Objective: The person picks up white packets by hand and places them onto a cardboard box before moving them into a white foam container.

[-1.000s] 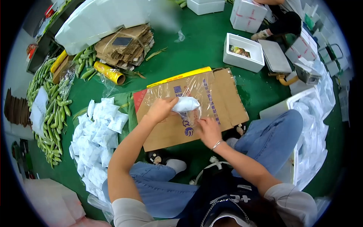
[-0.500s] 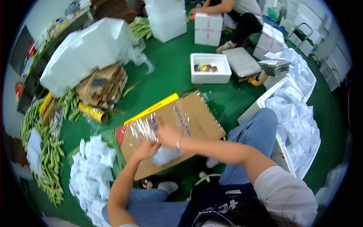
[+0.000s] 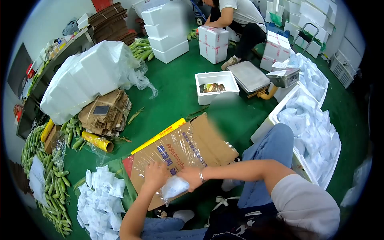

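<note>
A flat cardboard piece (image 3: 212, 138) with blue and red print lies before my knees, clear film stretched over part of it. A yellow strip (image 3: 160, 135) runs along its far edge. On the film at the near side sits a white, film-covered packet (image 3: 175, 187). My right hand (image 3: 191, 177) is at the packet's upper right side, its fingers closed, partly hidden by the packet. Just left of the packet, my left hand (image 3: 157, 174) rests over the film with its fingers bent; what they hold, if anything, is too small to make out.
White packets (image 3: 100, 196) are piled at left, and more fill a foam box (image 3: 308, 132) at right. Ahead stand an open foam box (image 3: 218, 95), a scale (image 3: 249, 76) and a person (image 3: 240, 16) by a taped box (image 3: 213, 44). Green corn (image 3: 52, 180) lies far left.
My right hand has moved down toward me, to the packet. My left hand has shifted slightly down. The camera view has tilted up a little.
</note>
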The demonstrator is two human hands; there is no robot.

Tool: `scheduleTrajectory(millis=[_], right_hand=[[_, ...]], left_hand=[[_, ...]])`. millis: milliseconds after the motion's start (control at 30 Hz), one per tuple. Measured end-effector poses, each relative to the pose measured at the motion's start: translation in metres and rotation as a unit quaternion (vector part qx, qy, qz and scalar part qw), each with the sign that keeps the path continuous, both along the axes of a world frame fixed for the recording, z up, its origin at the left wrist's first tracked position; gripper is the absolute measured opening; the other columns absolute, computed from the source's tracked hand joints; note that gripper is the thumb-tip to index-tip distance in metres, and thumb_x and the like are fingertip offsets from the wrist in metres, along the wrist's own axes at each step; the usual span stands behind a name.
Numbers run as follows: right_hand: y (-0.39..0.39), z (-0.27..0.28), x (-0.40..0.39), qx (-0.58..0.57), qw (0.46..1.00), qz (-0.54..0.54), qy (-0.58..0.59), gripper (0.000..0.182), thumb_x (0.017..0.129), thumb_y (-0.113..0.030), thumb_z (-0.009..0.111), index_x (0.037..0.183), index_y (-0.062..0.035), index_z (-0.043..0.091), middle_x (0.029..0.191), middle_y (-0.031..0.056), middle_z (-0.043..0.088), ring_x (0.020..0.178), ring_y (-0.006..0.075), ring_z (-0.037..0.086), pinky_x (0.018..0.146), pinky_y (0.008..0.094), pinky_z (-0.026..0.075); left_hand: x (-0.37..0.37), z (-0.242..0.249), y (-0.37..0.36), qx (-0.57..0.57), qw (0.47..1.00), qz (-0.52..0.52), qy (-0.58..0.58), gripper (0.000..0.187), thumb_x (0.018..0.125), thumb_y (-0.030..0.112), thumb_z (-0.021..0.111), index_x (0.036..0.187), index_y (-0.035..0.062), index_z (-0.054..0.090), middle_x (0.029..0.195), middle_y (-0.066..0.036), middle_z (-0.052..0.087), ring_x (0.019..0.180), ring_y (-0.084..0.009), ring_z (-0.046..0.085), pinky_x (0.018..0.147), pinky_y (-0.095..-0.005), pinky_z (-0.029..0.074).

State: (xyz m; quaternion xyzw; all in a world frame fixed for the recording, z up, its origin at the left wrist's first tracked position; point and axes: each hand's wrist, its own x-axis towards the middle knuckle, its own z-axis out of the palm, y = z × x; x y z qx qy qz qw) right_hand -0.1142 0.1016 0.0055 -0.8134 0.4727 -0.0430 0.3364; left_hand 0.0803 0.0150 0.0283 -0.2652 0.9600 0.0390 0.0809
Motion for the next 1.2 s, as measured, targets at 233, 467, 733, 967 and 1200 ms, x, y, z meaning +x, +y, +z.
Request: scheduleTrajectory(millis=[233, 467, 733, 967, 1200], right_hand=[[-0.121, -0.035, -0.018, 0.407, 0.880, 0.046, -0.241, 0.055, 0.082, -0.042, 0.067, 0.124, -0.0071, 0.057, 0.117, 0.0085, 0.062, 0.099, 0.0186, 0.061, 0.085, 0.0316, 0.048], [-0.145, -0.039, -0.003, 0.399, 0.884, -0.023, -0.241, 0.073, 0.088, -0.064, 0.050, 0.130, -0.0040, 0.054, 0.130, 0.0094, 0.055, 0.115, 0.0189, 0.051, 0.101, 0.0311, 0.037], [-0.097, -0.070, 0.002, 0.150, 0.961, 0.050, -0.226, 0.064, 0.095, -0.053, 0.042, 0.135, -0.0036, 0.048, 0.143, 0.0166, 0.043, 0.130, 0.0301, 0.041, 0.109, 0.0336, 0.028], [-0.066, -0.033, 0.009, 0.040, 0.994, 0.069, -0.072, 0.061, 0.091, -0.053, 0.048, 0.138, -0.0148, 0.045, 0.146, 0.0113, 0.040, 0.141, 0.0287, 0.024, 0.112, 0.0512, 0.012], [-0.007, 0.074, 0.026, 0.204, 0.826, 0.148, -0.503, 0.031, 0.095, -0.030, 0.052, 0.107, -0.0042, 0.065, 0.105, 0.0138, 0.066, 0.095, 0.0181, 0.061, 0.086, 0.0295, 0.045]], left_hand=[[-0.017, 0.017, 0.031, -0.012, 0.985, 0.112, 0.127, 0.065, 0.074, 0.055, 0.069, 0.110, 0.0022, 0.058, 0.095, -0.020, 0.062, 0.087, -0.0380, 0.061, 0.078, -0.0435, 0.048], [-0.026, -0.021, -0.018, 0.027, 0.971, 0.154, 0.181, 0.041, 0.073, 0.047, 0.074, 0.083, 0.0066, 0.074, 0.066, -0.016, 0.066, 0.067, -0.0305, 0.067, 0.062, -0.0385, 0.052], [0.014, -0.154, 0.049, 0.959, 0.114, 0.234, 0.111, 0.063, 0.092, 0.048, 0.052, 0.131, -0.0004, 0.045, 0.111, -0.022, 0.061, 0.087, -0.0327, 0.065, 0.076, -0.0389, 0.053], [0.019, -0.081, 0.202, 0.942, 0.237, 0.231, -0.051, 0.065, 0.092, 0.055, 0.045, 0.122, -0.0030, 0.048, 0.097, -0.023, 0.061, 0.076, -0.0351, 0.064, 0.065, -0.0419, 0.054], [0.042, -0.035, 0.103, 0.901, 0.213, 0.148, 0.346, 0.074, 0.092, 0.063, 0.032, 0.115, -0.0041, 0.051, 0.080, -0.024, 0.062, 0.062, -0.0371, 0.063, 0.054, -0.0430, 0.055]])
